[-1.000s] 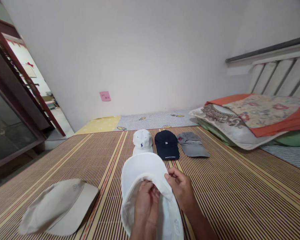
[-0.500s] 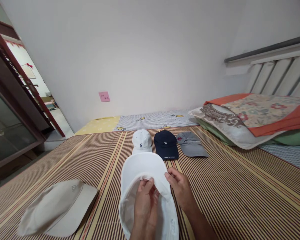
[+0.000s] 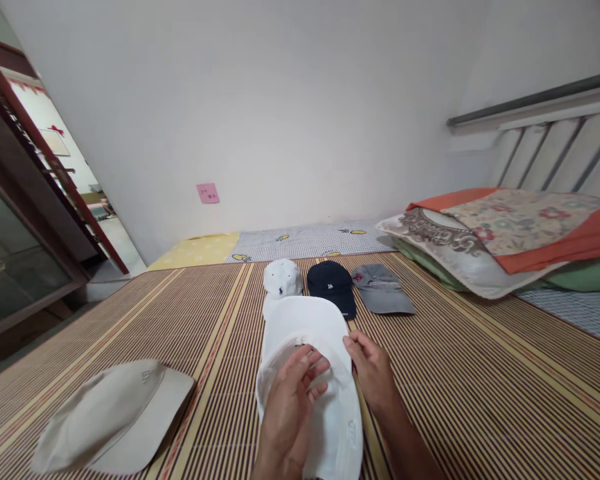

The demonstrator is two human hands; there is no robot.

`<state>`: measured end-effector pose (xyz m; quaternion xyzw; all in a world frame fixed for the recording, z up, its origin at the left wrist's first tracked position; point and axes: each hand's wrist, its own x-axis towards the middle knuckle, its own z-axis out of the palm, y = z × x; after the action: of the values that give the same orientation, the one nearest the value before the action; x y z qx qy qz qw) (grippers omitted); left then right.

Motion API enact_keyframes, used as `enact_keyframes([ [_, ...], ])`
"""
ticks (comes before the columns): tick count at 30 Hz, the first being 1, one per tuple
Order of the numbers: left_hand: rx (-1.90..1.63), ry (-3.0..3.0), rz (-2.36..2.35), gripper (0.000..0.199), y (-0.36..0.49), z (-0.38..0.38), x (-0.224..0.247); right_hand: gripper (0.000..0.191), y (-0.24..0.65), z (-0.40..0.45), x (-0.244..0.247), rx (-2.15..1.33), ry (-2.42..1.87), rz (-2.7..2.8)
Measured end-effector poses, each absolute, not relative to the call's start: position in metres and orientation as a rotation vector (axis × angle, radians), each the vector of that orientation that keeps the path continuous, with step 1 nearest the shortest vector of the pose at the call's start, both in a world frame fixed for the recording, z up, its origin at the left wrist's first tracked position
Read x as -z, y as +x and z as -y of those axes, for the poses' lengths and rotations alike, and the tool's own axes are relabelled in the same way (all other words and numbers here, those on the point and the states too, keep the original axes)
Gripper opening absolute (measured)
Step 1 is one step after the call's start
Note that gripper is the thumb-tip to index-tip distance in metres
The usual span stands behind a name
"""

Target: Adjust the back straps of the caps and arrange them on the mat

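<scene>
A white cap (image 3: pixel 307 320) is held upside down, its brim pointing away and its hollow inside facing me. My right hand (image 3: pixel 375 370) pinches the right edge of the brim between thumb and fingers. My left hand (image 3: pixel 293 400) is over the cap's hollow, fingers loosely curved and apart, with nothing visible between them. Whether its fingertips touch the lining I cannot tell. To the left lies a beige cap (image 3: pixel 115 413) on its side. Beyond the held cap stand a white cap with a small dark logo (image 3: pixel 283 277), a navy cap (image 3: pixel 330 283) and a grey cap (image 3: pixel 383 287) in a row.
A striped bamboo mat (image 3: pixel 460 400) covers the bed. Pillows with an orange floral cover (image 3: pixel 530 220) are piled at the right, near a white radiator (image 3: pixel 555 153). A pink note (image 3: pixel 208 193) sticks to the wall, and a doorway opens at the far left.
The held white cap has shifted slightly right and away, with my right hand still on its brim. My left fingers have loosened from a pinch near the inner band and spread apart.
</scene>
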<state>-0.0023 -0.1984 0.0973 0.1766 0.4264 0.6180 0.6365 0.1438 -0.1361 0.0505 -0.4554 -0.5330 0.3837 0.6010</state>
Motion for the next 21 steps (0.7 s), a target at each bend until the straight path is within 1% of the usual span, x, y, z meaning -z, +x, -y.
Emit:
enact_keyframes([
  [2,-1.452,0.438,-1.022,0.059,-0.008,0.198,-0.102,0.036,0.142,0.134,-0.047,-0.970,-1.028,1.176],
  [7,-1.615,0.567,-1.038,0.050,-0.026,0.203,-0.119,0.038,0.140,0.130,-0.037,-1.204,-0.990,0.982],
  [10,-1.679,0.631,-1.056,0.045,-0.033,0.211,-0.129,0.038,0.140,0.129,-0.036,-1.199,-0.976,0.960],
  [16,-1.936,0.789,-1.134,0.026,-0.065,0.221,-0.138,0.039,0.141,0.131,-0.034,-1.213,-0.969,1.050],
  [18,-1.961,0.881,-1.292,0.025,-0.082,0.216,-0.133,0.039,0.141,0.132,-0.035,-1.179,-0.977,1.076],
  [21,-1.818,1.049,-1.511,0.032,-0.104,0.203,-0.120,0.041,0.141,0.133,-0.039,-1.159,-0.991,1.091],
])
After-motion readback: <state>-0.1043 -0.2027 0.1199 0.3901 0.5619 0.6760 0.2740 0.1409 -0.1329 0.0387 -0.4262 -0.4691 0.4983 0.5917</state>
